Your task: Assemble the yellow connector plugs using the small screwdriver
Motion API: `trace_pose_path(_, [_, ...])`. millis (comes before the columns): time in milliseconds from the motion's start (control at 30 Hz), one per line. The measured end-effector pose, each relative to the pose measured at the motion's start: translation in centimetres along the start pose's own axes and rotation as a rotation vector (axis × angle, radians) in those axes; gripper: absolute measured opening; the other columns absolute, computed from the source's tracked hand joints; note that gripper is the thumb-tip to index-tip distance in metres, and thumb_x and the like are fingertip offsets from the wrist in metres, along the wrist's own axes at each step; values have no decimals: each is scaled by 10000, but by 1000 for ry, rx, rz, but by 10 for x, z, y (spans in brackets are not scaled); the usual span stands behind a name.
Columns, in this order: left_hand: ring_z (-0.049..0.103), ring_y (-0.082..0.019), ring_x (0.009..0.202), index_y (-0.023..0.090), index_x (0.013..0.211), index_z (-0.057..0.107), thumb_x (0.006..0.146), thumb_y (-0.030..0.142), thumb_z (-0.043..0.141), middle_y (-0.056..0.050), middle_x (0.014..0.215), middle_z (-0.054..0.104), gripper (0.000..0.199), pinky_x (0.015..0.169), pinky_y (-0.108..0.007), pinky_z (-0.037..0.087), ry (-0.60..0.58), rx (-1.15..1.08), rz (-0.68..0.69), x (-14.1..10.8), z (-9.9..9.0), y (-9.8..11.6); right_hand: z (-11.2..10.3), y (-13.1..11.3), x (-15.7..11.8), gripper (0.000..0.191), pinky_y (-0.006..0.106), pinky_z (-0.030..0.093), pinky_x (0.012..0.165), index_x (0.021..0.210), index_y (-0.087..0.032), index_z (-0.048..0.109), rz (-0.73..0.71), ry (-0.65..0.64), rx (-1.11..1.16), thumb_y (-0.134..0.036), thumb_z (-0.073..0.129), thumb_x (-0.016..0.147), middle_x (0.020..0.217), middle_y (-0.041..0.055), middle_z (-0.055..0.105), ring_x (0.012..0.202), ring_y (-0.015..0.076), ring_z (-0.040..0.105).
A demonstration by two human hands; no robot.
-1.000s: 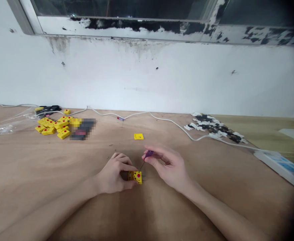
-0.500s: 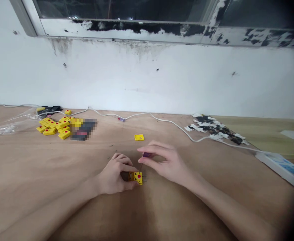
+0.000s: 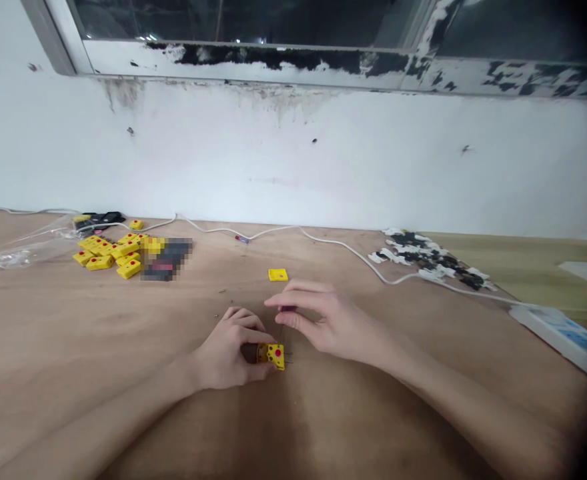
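Note:
My left hand (image 3: 231, 350) grips a small yellow device (image 3: 276, 358) against the table, thumb on the near side and fingers on the far side. The device has a red button and dark holes on top, and thin metal pins stick out to its right. Just above it, my right hand (image 3: 321, 317) pinches the dark purplish handle of a small screwdriver (image 3: 287, 309). Its thin shaft points down to the device's far right corner; whether the tip sits in a screw is too small to tell. Beyond the hands lies a flat yellow cover (image 3: 277, 275).
Several yellow devices (image 3: 101, 262) are heaped at the left beside a plastic bag (image 3: 28, 247). A white cable (image 3: 353, 252) runs along the wall to a power strip (image 3: 563, 337). Black and white pieces (image 3: 423, 257) lie at the right; a small red-and-purple tool (image 3: 242, 238) lies behind.
My right fingers have turned on the screwdriver handle, the index finger reaching further left across it. My left hand and the yellow device have stayed in place.

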State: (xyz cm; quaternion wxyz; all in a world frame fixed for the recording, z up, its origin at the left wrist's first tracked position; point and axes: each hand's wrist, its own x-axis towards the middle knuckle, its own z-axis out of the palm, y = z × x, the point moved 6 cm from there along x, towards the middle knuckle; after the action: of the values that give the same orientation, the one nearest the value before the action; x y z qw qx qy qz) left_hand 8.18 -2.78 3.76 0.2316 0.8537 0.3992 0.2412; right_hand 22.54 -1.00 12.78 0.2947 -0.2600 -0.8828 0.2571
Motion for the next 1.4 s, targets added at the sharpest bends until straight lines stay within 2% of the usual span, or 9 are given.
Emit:
trace_pose_path(233, [570, -204, 976, 298, 1021, 764, 733, 431, 799, -5, 986, 705, 319, 910, -349, 331, -10, -2, -13, 0, -1, 1, -2, 4, 2, 165, 311, 564, 797, 1058, -203, 717, 40, 41, 29, -221, 654, 906, 930, 42, 732, 853, 165, 680])
trace_pose_path(400, [564, -196, 964, 313, 1026, 763, 746, 435, 788, 5, 964, 697, 307, 900, -344, 327, -17, -1, -17, 1, 0, 1, -3, 5, 2, 230, 288, 558, 800, 1150, -220, 692, 85, -98, 85, -211, 589, 945, 1004, 43, 747, 895, 156, 697])
trace_pose_path(533, [559, -189, 959, 308, 1028, 762, 736, 411, 799, 5, 978, 695, 312, 895, -341, 327, -7, -5, -7, 1, 0, 0, -4, 9, 4, 215, 324, 560, 771, 1083, -209, 700, 193, -51, -83, -333, 655, 913, 950, 47, 744, 828, 185, 694])
trace_pose_path(667, [555, -188, 966, 301, 1025, 762, 737, 411, 801, 6, 972, 693, 311, 902, -340, 328, 2, -3, 0, 0, 0, 1, 4, 9, 4, 315, 328, 551, 889, 1272, -233, 602, 173, -81, 50, -221, 556, 960, 1148, 60, 710, 984, 168, 692])
trace_pose_path(867, [553, -185, 974, 309, 1070, 743, 755, 423, 789, 11, 1002, 684, 339, 910, -344, 328, -10, -3, 7, -1, 0, 0, 10, 11, -2, 168, 300, 542, 792, 1040, -207, 711, -17, -196, -112, -197, 566, 957, 1009, 51, 722, 853, 165, 675])
trace_pose_path(1033, [548, -197, 992, 310, 1092, 737, 800, 499, 746, -13, 1013, 666, 348, 923, -352, 334, -8, 7, 26, -2, 0, -2, -13, 22, -6, 198, 314, 545, 869, 1045, -204, 693, 97, 72, -83, -247, 506, 995, 1063, 66, 712, 961, 176, 672])
trace_pose_path(1167, [535, -238, 1067, 301, 1202, 690, 829, 556, 692, -60, 1131, 642, 452, 952, -377, 340, 13, 41, 48, -3, -3, 2, 14, 23, -41, 434, 425, 418, 1112, 1385, -234, 511, 89, -72, -122, -273, 566, 956, 1440, 116, 504, 1316, 233, 501])
trace_pose_path(1267, [540, -258, 1078, 260, 1298, 624, 837, 566, 670, -92, 1171, 643, 555, 951, -387, 351, 7, 71, 70, -2, -12, 2, 41, 14, -76, 618, 475, 387, 1134, 1472, -215, 404, -8, -213, -131, -239, 609, 889, 1483, 153, 423, 1382, 276, 414])
trace_pose_path(1400, [588, -223, 942, 240, 1112, 709, 900, 393, 610, -78, 998, 697, 279, 883, -351, 366, 26, 120, 57, -2, -43, -19, 58, 14, -96, 580, 473, 399, 1123, 1470, -231, 408, 16, -295, -120, -187, 544, 908, 1468, 150, 424, 1382, 268, 404])
